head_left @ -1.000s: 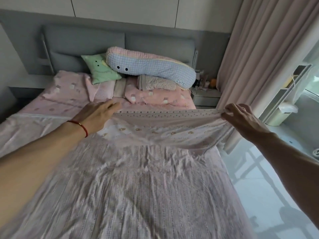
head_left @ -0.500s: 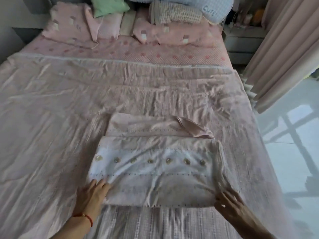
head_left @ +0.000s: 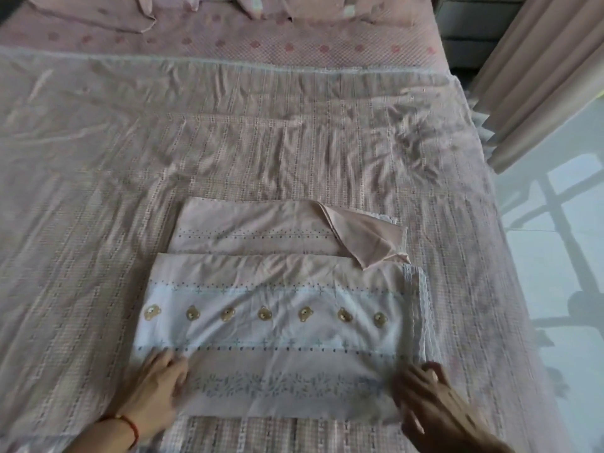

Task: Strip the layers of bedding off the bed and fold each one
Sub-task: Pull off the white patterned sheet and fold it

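1. While the folded sheet (head_left: 277, 325) lies low in the centre of the frame on the coverlet (head_left: 228, 142), its near corners are held down by both hands, so the step in hand is judged to be squaring and flattening the fold.
2. At lower left, the left hand (head_left: 155, 390) is laid on the sheet's near left corner, fingers fairly straight and pressing, not curled round the cloth.
3. At lower right, the right hand (head_left: 428, 400) is blurred; its fingers seem bent at the near right corner, but whether cloth is pinched cannot be told.
4. To do this well, the near edge should be matched to the layer beneath, and creases smoothed outward from the bear row.
5. The turned-back flap (head_left: 369, 237), right of centre, is best tucked flat before any further fold is made.
6. The lace edge (head_left: 421, 308) on the right should be kept aligned.
7. Pillows (head_left: 98, 14) at the top edge are cut off, and the curtain (head_left: 529, 76) at upper right hides the bedside.
8. How many layers the sheet has cannot be counted.
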Demonstrator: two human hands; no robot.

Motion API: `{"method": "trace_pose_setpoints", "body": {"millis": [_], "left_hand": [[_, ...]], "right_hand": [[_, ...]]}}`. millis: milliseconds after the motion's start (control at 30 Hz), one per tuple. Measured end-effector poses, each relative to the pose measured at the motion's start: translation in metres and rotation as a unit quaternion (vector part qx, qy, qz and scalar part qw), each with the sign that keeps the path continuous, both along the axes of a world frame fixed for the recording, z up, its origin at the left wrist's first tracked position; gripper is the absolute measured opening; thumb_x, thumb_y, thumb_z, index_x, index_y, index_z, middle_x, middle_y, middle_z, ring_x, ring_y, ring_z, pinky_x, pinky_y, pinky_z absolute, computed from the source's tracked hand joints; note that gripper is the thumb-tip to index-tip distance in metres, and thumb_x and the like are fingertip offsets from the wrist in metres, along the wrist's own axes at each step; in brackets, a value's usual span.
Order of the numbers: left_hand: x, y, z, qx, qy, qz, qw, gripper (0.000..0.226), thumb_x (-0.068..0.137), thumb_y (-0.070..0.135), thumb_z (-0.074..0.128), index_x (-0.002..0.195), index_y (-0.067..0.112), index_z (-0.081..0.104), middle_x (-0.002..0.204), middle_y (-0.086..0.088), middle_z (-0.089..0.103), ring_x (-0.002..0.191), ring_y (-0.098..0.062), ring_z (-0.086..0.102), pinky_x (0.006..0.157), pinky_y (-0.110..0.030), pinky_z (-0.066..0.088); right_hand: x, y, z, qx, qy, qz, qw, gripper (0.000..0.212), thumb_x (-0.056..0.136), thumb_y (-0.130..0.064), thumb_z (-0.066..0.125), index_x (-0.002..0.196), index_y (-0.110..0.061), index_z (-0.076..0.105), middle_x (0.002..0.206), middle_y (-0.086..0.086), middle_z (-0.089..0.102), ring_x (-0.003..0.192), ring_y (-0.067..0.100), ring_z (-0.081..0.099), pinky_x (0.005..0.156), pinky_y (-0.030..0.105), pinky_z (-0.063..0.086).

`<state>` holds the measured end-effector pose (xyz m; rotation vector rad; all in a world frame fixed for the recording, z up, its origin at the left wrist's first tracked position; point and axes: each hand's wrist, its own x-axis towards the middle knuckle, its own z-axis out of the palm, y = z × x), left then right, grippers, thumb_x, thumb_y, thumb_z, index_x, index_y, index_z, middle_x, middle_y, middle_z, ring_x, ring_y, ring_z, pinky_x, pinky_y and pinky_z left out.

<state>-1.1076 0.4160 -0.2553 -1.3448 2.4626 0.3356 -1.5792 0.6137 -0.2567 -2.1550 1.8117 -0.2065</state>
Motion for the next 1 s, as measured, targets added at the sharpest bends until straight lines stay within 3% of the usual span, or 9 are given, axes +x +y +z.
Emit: {"method": "trace_pose_setpoints", "body": {"millis": [67,233,333,467,600,700,800,867,1000], "left_hand": [[-0.023,-0.037,0.006,-0.015,0.075,0.056,0.996,0.042,0.067,0.01,0.065,0.079,0.037,0.035,0.086,0.013,0.035,0.074,-0.018,0.046,0.059,-0.036,0.042],[-0.095,-0.159,-0.034,-0.015,0.075,0.133,0.988,0.036,0.086,0.023,0.056,0.118,0.039,0.055,0.129,0.0,0.041,0.117,-0.031,0.041,0.091,-0.051,0.048],[-0.111,-0.226,-0.063,0.021,0.046,0.16,0.986,0.056,0.085,0.039,0.039,0.14,0.046,0.041,0.152,0.001,0.025,0.139,-0.035,0.032,0.11,-0.06,0.037],[-0.128,-0.284,-0.073,0.004,0.043,0.199,0.979,0.061,0.1,0.026,0.045,0.156,0.035,0.024,0.162,-0.007,0.012,0.146,-0.039,0.022,0.117,-0.057,0.03],[-0.12,-0.326,-0.076,-0.017,0.024,0.252,0.967,0.056,0.099,0.039,0.046,0.15,0.044,0.024,0.161,-0.01,0.025,0.144,-0.041,0.03,0.113,-0.061,0.033],[-0.121,-0.343,-0.061,0.039,-0.023,0.219,0.975,0.047,0.098,0.042,0.06,0.14,0.025,0.046,0.15,-0.018,0.044,0.129,-0.041,0.047,0.105,-0.046,0.041],[-0.125,-0.366,-0.022,0.113,-0.067,0.153,0.979,0.067,0.098,0.042,0.06,0.154,0.011,0.039,0.16,-0.015,0.036,0.143,-0.035,0.038,0.115,-0.039,0.034],[-0.126,-0.377,-0.015,0.102,-0.024,0.158,0.982,0.06,0.099,0.037,0.06,0.151,0.011,0.044,0.156,-0.017,0.041,0.14,-0.037,0.042,0.113,-0.041,0.035],[-0.137,-0.355,-0.05,0.062,0.041,0.221,0.973,0.053,0.099,0.028,0.062,0.146,0.008,0.048,0.145,-0.024,0.05,0.118,-0.041,0.054,0.09,-0.042,0.046]], "right_hand": [[0.002,-0.047,0.014,-0.021,-0.02,-0.045,0.999,0.02,0.072,-0.023,0.06,0.091,-0.028,0.06,0.097,-0.013,0.051,0.087,0.012,0.054,0.083,0.033,0.037],[-0.023,-0.178,-0.015,0.068,-0.045,-0.213,0.974,0.04,0.084,-0.037,0.048,0.119,-0.025,0.064,0.127,-0.003,0.06,0.118,0.022,0.054,0.089,0.036,0.03],[-0.055,-0.225,-0.035,0.102,-0.12,-0.276,0.948,0.061,0.09,-0.037,0.046,0.15,-0.038,0.04,0.156,-0.003,0.04,0.142,0.027,0.04,0.105,0.051,0.037],[-0.078,-0.263,-0.047,0.097,-0.043,-0.415,0.903,0.064,0.089,-0.058,0.055,0.144,-0.036,0.031,0.142,0.003,0.041,0.126,0.036,0.043,0.095,0.054,0.036],[-0.078,-0.291,-0.05,0.093,-0.057,-0.466,0.878,0.099,0.082,-0.067,0.07,0.155,-0.019,0.023,0.142,0.021,0.041,0.126,0.043,0.042,0.101,0.055,0.041],[-0.093,-0.303,-0.049,0.171,-0.143,-0.489,0.843,0.104,0.073,-0.057,0.086,0.146,-0.006,0.032,0.128,0.019,0.048,0.117,0.036,0.053,0.088,0.043,0.052],[-0.117,-0.311,-0.034,0.179,-0.267,-0.408,0.855,0.033,0.08,-0.026,0.089,0.099,-0.009,0.068,0.081,0.0,0.072,0.069,0.014,0.069,0.051,0.025,0.052],[-0.127,-0.318,-0.03,0.114,-0.26,-0.403,0.87,0.019,0.083,-0.021,0.086,0.073,-0.018,0.07,0.051,-0.014,0.062,0.047,0.003,0.059,0.041,0.019,0.043],[-0.124,-0.323,-0.071,0.088,-0.175,-0.417,0.888,0.026,0.084,-0.031,0.081,0.072,-0.018,0.061,0.067,-0.001,0.064,0.076,0.036,0.07,0.06,0.033,0.05]]}}
